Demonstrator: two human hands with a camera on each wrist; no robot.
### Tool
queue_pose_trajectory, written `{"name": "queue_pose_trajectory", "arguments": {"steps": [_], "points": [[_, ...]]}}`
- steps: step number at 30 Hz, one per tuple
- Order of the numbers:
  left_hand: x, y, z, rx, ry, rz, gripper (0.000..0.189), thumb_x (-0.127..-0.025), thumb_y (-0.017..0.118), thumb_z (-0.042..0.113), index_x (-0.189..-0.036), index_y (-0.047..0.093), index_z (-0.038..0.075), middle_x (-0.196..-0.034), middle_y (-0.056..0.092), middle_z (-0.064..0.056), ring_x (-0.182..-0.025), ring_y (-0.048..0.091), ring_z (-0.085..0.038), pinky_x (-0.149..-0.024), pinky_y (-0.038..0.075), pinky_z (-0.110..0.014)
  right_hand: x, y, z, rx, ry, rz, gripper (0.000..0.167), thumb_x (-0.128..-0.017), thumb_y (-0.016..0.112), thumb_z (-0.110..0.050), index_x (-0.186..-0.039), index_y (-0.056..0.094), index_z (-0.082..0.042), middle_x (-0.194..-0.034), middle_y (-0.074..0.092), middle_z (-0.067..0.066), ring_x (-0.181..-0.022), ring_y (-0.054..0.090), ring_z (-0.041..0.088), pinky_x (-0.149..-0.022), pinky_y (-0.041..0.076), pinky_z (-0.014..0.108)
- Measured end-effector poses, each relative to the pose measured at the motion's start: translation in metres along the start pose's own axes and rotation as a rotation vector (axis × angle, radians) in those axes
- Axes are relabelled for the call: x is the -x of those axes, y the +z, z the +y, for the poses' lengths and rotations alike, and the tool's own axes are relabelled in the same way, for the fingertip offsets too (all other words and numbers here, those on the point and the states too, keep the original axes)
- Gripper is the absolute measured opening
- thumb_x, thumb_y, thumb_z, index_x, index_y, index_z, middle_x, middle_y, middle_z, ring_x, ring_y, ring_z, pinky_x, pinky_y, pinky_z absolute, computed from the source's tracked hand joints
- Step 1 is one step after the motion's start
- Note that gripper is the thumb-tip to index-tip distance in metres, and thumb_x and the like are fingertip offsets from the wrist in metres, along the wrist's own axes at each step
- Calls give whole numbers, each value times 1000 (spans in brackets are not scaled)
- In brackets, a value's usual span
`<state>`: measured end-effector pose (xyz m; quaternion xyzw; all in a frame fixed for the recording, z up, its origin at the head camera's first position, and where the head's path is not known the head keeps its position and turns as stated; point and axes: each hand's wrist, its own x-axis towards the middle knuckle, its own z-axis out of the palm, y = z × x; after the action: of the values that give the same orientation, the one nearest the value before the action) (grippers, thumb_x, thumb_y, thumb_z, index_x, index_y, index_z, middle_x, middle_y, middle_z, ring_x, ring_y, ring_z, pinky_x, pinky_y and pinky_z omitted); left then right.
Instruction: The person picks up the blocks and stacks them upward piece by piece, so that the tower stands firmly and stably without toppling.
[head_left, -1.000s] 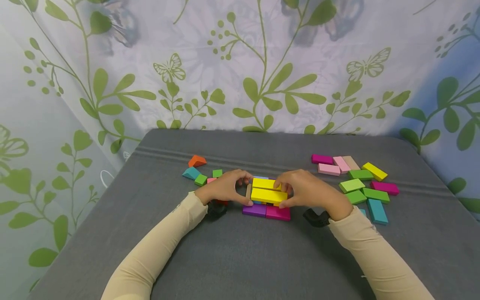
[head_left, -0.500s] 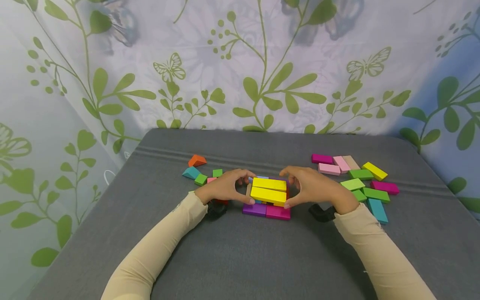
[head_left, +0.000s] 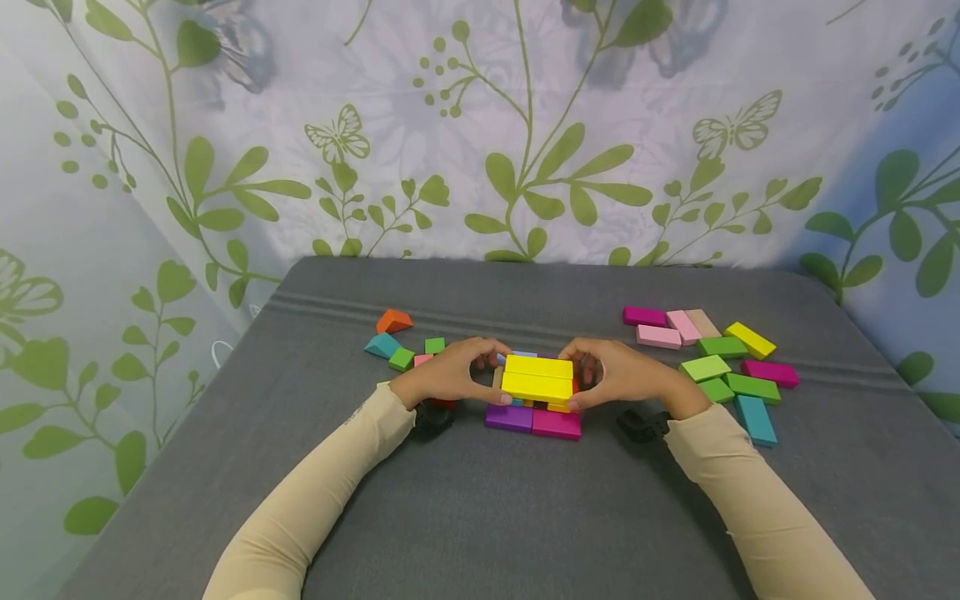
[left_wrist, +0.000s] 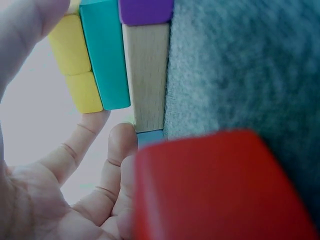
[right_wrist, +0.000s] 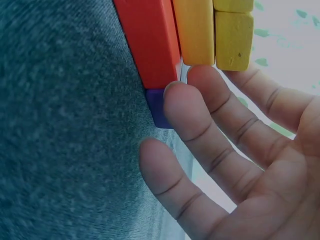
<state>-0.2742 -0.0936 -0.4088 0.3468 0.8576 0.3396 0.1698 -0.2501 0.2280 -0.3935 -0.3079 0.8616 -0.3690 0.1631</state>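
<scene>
Two yellow blocks (head_left: 537, 387) lie side by side on top of a small stack in the middle. My left hand (head_left: 453, 372) grips the pair at the left end, thumb at the front corner and fingers behind. At the other end my right hand (head_left: 624, 375) does likewise. Below the yellow ends, the left wrist view shows a teal block (left_wrist: 104, 57) and a plain wood block (left_wrist: 146, 80). An orange block (right_wrist: 194, 35) and a red block (right_wrist: 150, 45) show in the right wrist view. A purple block (head_left: 509, 418) and a magenta block (head_left: 557, 424) form the stack's front base.
Several loose blocks, among them a teal one (head_left: 756, 420) and a pink one (head_left: 658, 337), lie to the right on the grey table (head_left: 480, 508). Left of the stack are an orange wedge (head_left: 394, 321), a teal wedge (head_left: 383, 345) and small green cubes. Patterned cloth hangs behind.
My right hand has moved off the top of the yellow blocks to their right end. The gap between the two yellow blocks has closed. The left hand has stayed in place.
</scene>
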Motion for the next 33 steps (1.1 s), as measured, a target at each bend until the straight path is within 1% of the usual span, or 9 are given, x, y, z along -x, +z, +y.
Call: {"name": "queue_pose_trajectory", "arguments": {"steps": [9, 14, 17, 19, 23, 26, 28, 30, 33], "points": [[0, 0, 1, -5, -6, 2, 70, -91, 88, 34, -149, 59, 8, -127, 65, -8, -113, 57, -26, -100, 50, -40, 0, 0, 0, 1, -8, -2, 56, -85, 88, -25, -129, 64, 1, -105, 65, 6, -91, 60, 23, -73, 56, 31], [0, 0, 1, -2, -3, -2, 70, -91, 87, 34, -149, 59, 8, -127, 65, -8, -113, 57, -26, -100, 50, -40, 4, -6, 0, -12, 19, -8, 62, -87, 88, -26, -136, 63, 2, -112, 66, 8, -96, 61, 24, -77, 58, 33], [1, 0, 1, 0, 7, -2, 70, -91, 87, 33, -149, 59, 7, -127, 65, -8, -112, 57, -25, -99, 50, -40, 11, -17, 2, -31, 55, 34, 64, -91, 87, -24, -142, 60, 5, -121, 67, 14, -100, 63, 24, -84, 59, 35], [1, -1, 1, 1, 11, -3, 69, -91, 88, 33, -149, 59, 7, -127, 65, -8, -111, 57, -25, -99, 49, -40, 18, -26, 5, -22, 72, 105, 59, -95, 84, -19, -143, 60, 7, -126, 68, 18, -103, 64, 25, -89, 58, 35], [1, 0, 0, 2, 12, -2, 69, -91, 87, 33, -149, 60, 8, -127, 65, -8, -110, 57, -24, -97, 49, -40, 34, -45, 18, 94, 125, 300, 40, -102, 75, -10, -136, 66, 9, -130, 69, 27, -106, 68, 34, -89, 57, 35], [0, 0, -1, 3, 8, -2, 68, -92, 87, 34, -149, 60, 9, -128, 65, -7, -110, 56, -23, -96, 49, -40, 45, -55, 29, 207, 223, 391, 33, -104, 69, -6, -132, 67, 10, -129, 66, 34, -108, 65, 45, -86, 57, 46], [0, 0, -2, 5, 9, -2, 68, -92, 87, 34, -149, 59, 9, -128, 65, -7, -110, 56, -24, -96, 49, -40, 50, -60, 35, 263, 289, 402, 33, -103, 67, -5, -132, 66, 11, -129, 63, 38, -108, 62, 51, -85, 55, 56], [0, 0, -2, 5, 11, -3, 68, -92, 86, 34, -149, 59, 9, -128, 64, -7, -110, 56, -24, -96, 49, -40, 54, -63, 40, 298, 329, 376, 35, -102, 65, -3, -133, 63, 13, -129, 60, 41, -110, 58, 55, -88, 51, 65], [0, 1, -2, 6, 14, -5, 68, -92, 86, 33, -149, 59, 8, -127, 64, -8, -110, 56, -24, -97, 49, -40, 55, -64, 46, 348, 336, 338, 38, -98, 67, -3, -131, 61, 15, -121, 63, 40, -112, 54, 56, -93, 46, 69]]}}
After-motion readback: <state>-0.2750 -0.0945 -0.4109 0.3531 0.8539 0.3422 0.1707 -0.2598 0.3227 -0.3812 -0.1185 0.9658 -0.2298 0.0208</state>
